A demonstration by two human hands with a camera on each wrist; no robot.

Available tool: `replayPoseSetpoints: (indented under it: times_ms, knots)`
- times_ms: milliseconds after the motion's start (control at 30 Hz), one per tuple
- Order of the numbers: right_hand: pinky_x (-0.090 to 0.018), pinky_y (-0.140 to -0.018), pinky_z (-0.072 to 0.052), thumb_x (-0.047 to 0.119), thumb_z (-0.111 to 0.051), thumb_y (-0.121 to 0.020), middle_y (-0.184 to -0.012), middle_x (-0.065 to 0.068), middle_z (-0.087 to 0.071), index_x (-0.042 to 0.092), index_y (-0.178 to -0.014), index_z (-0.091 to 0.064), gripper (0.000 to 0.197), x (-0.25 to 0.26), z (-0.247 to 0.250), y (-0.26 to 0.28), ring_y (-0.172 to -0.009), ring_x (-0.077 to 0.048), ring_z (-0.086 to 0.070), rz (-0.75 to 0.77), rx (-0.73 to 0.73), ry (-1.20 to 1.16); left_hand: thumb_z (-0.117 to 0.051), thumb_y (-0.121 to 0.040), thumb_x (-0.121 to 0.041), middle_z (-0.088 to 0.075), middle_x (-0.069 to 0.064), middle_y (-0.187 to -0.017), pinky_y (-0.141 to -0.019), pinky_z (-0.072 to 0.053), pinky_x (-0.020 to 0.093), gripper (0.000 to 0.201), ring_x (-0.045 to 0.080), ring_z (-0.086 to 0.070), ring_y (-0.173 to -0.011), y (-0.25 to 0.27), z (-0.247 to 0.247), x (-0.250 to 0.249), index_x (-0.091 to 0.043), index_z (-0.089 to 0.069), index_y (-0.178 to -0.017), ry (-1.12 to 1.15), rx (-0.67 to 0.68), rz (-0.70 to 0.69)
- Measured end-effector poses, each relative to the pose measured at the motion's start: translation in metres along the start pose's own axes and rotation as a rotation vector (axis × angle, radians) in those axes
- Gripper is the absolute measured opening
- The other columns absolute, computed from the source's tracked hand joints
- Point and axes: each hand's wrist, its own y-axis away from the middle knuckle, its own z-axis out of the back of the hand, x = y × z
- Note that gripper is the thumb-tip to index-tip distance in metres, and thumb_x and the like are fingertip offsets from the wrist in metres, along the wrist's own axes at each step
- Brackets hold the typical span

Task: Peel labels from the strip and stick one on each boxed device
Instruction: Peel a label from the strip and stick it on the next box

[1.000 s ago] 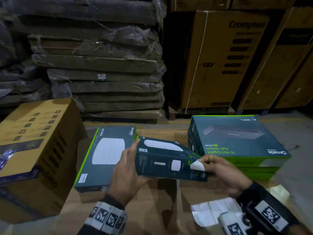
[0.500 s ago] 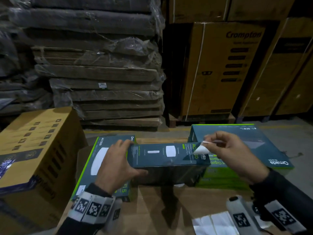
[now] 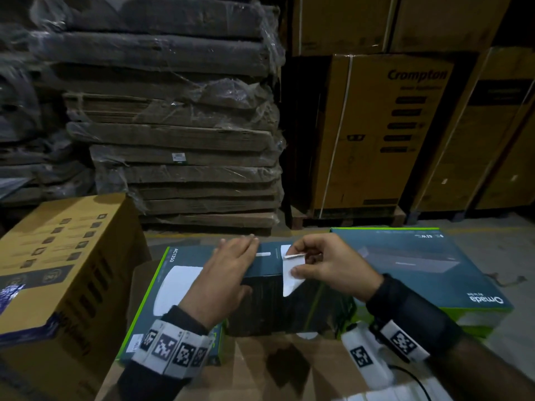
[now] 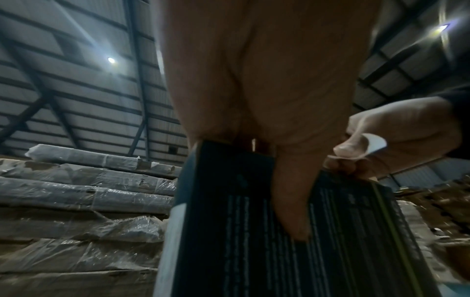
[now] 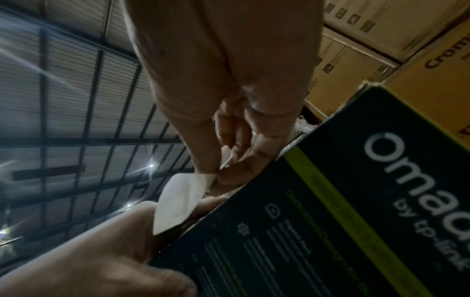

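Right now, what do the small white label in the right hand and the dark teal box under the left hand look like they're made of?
Small white label: probably thin matte paper, since it curls and bends freely between the right hand fingers. Dark teal box: seemingly printed cardboard with a smooth coating; crisp folded edges, sharp white lettering, faint sheen. Left hand steadies it.

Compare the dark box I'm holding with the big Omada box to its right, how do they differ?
The held box stands on edge, gripped by the left hand, while the big Omada box lies flat, untouched. The held box is narrower; the big Omada box is broader. The right hand pinches a white label at the held box only. Both are dark teal with green edging.
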Motion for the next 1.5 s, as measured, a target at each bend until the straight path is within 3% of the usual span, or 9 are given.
replayPoseSetpoints:
  times_ms: [167,300,400,567,767,967,1200,1300,1500]
  knots:
    - [-0.019,-0.065,-0.047,0.011,-0.075,-0.079,-0.078,0.009,-0.061,0.026,-0.096,-0.066,0.024,0.002,0.002,-0.011,-0.063,0.002,-0.056,-0.045,0.026,0.043,-0.065,-0.085,-0.034,-0.003,-0.01,-0.156,-0.117,0.005,0.023,0.085,0.004,0.001,-0.143,-0.008,-0.002,-0.005,-0.018,-0.012,-0.15,0.077,0.057,-0.065]
    - [-0.019,-0.067,-0.049,0.009,-0.074,-0.079,-0.087,0.007,-0.068,0.025,-0.095,-0.067,0.023,0.002,0.004,-0.016,-0.065,0.003,-0.061,-0.052,0.048,0.028,-0.064,-0.08,-0.045,-0.038,-0.013,-0.146,-0.115,-0.026,0.03,0.067,-0.002,-0.028,-0.137,-0.013,0.007,0.002,-0.025,-0.042,-0.14,0.44,-0.023,-0.053]
    - [-0.019,-0.066,-0.049,0.012,-0.075,-0.079,-0.086,0.008,-0.07,0.024,-0.095,-0.069,0.021,0.003,0.003,-0.017,-0.068,0.002,-0.063,-0.045,0.052,0.03,-0.068,-0.08,-0.041,-0.064,-0.019,-0.117,-0.1,-0.044,0.027,0.051,-0.005,-0.054,-0.114,-0.016,0.009,-0.001,-0.031,-0.055,-0.129,0.67,-0.09,0.011]
    - [-0.015,-0.062,-0.047,0.016,-0.075,-0.08,-0.076,0.011,-0.069,0.021,-0.097,-0.07,0.019,0.005,0.001,-0.017,-0.064,0.003,-0.063,-0.034,0.051,0.061,-0.077,-0.075,-0.032,-0.071,-0.015,-0.092,-0.084,-0.048,0.017,0.027,-0.004,-0.064,-0.092,-0.026,0.006,-0.015,-0.028,-0.07,-0.101,0.72,-0.139,0.072]
    - [-0.017,-0.061,-0.048,0.016,-0.076,-0.078,-0.074,0.01,-0.064,0.024,-0.097,-0.067,0.023,0.006,-0.004,-0.014,-0.06,0.005,-0.059,-0.063,0.001,0.112,-0.077,-0.075,-0.028,-0.069,-0.013,-0.068,-0.069,-0.04,0.001,0.008,-0.005,-0.062,-0.088,-0.032,0.003,-0.022,-0.021,-0.075,-0.079,0.654,-0.221,0.142]
    - [-0.027,-0.071,-0.058,0.017,-0.08,-0.072,-0.095,0.01,-0.064,0.028,-0.102,-0.058,0.039,0.006,-0.016,-0.001,-0.081,-0.003,-0.065,-0.074,-0.149,0.174,-0.069,-0.081,-0.032,-0.067,-0.014,-0.073,-0.064,-0.043,0.012,0.009,-0.002,-0.061,-0.075,-0.028,-0.001,-0.021,-0.025,-0.071,-0.075,0.576,-0.255,0.156]
    - [-0.022,-0.071,-0.058,0.019,-0.078,-0.075,-0.1,0.008,-0.065,0.021,-0.116,-0.058,0.046,0.01,-0.015,-0.001,-0.082,-0.001,-0.065,-0.1,-0.07,0.17,-0.07,-0.08,-0.033,-0.068,-0.015,-0.08,-0.074,-0.051,0.023,0.007,-0.002,-0.063,-0.082,-0.023,0.0,-0.022,-0.029,-0.071,-0.087,0.641,-0.214,0.154]
    - [-0.01,-0.056,-0.047,0.02,-0.079,-0.075,-0.087,0.014,-0.059,0.023,-0.115,-0.058,0.046,0.013,-0.016,0.0,-0.066,0.008,-0.058,-0.105,-0.064,0.199,-0.075,-0.077,-0.027,-0.067,-0.014,-0.073,-0.068,-0.046,0.013,0.011,-0.003,-0.063,-0.075,-0.02,0.004,-0.025,-0.028,-0.071,-0.087,0.656,-0.214,0.167]
    - [-0.013,-0.055,-0.048,0.015,-0.079,-0.074,-0.077,0.01,-0.06,0.021,-0.11,-0.058,0.042,0.014,-0.015,0.005,-0.057,0.008,-0.058,-0.128,-0.082,0.156,-0.072,-0.079,-0.03,-0.067,-0.016,-0.075,-0.064,-0.04,0.006,0.005,-0.003,-0.061,-0.078,-0.019,0.003,-0.03,-0.026,-0.073,-0.081,0.62,-0.224,0.153]
